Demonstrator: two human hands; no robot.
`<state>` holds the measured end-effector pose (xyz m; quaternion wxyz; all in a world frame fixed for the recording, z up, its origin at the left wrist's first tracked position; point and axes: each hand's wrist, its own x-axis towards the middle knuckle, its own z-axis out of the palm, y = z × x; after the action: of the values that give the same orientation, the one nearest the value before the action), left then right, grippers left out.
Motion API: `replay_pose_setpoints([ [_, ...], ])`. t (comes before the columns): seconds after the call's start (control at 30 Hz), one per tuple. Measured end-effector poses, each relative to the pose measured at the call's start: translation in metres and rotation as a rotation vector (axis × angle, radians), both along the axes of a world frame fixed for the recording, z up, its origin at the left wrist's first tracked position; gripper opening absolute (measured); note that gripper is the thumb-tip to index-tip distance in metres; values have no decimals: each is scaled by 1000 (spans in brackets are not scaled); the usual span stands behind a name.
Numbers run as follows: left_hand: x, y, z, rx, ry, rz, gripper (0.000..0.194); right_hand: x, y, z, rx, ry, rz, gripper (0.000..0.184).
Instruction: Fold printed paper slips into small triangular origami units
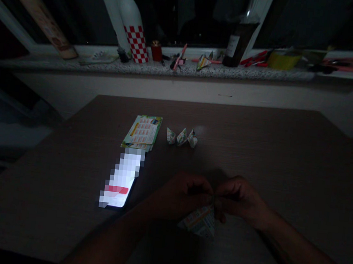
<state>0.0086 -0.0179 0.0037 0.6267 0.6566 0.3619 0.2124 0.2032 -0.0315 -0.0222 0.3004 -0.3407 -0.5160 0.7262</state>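
Observation:
A folded piece of printed paper is pinched between my two hands, low over the table and right of the middle. My left hand grips its upper edge with thumb and forefinger. Fingertip to fingertip with it, my right hand is closed on the same paper's top corner. The paper's lower part hangs out in a triangular shape; its top is hidden by my fingers. Beyond my hands stand three small folded paper pieces, a left one, a middle one and a right one.
A stack of printed sheets lies at the left on the brown table. Nearer me is a lit phone. The windowsill behind holds a checkered bottle, a dark labelled container and yellow tape.

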Motion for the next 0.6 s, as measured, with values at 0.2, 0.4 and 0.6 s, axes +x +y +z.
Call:
replay_pose_setpoints([
  [0.2,1,0,-2,53,105,34,14,-2,0,3,29,-146,-53,16],
  [0.4,3,0,-4,111,187,67,16,-4,-1,2,121,-298,-109,11],
  [0.6,6,-1,-5,83,177,106,16,-9,-1,3,315,-343,-249,9],
])
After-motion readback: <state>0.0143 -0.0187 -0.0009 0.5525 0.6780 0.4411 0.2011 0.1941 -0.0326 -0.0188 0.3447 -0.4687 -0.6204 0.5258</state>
